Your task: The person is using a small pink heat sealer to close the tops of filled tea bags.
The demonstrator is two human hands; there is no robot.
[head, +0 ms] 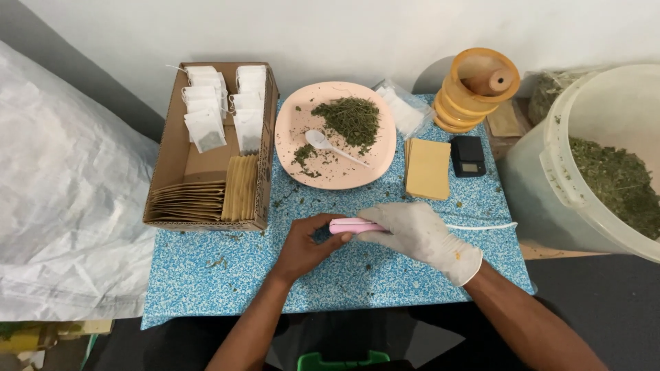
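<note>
My right hand (pixel 419 233) wears a white glove and grips a small pink handheld tool (pixel 352 226) with a white cord (pixel 491 226) trailing right. My bare left hand (pixel 307 244) is curled at the pink tool's left end, fingers touching it; what lies under the fingers is hidden. Both hands rest on a blue speckled table mat (pixel 206 271). Beyond them a pink plate (pixel 292 127) holds a heap of dried green herb (pixel 350 118) and a white plastic spoon (pixel 323 142).
A cardboard box (pixel 175 161) at left holds filled white tea bags and stacked tan envelopes. A tan envelope stack (pixel 427 168), a small black scale (pixel 468 155), a wooden ring stand (pixel 474 86) and a big translucent bucket (pixel 550 165) of dried herb stand right. A white sack (pixel 62 192) lies left.
</note>
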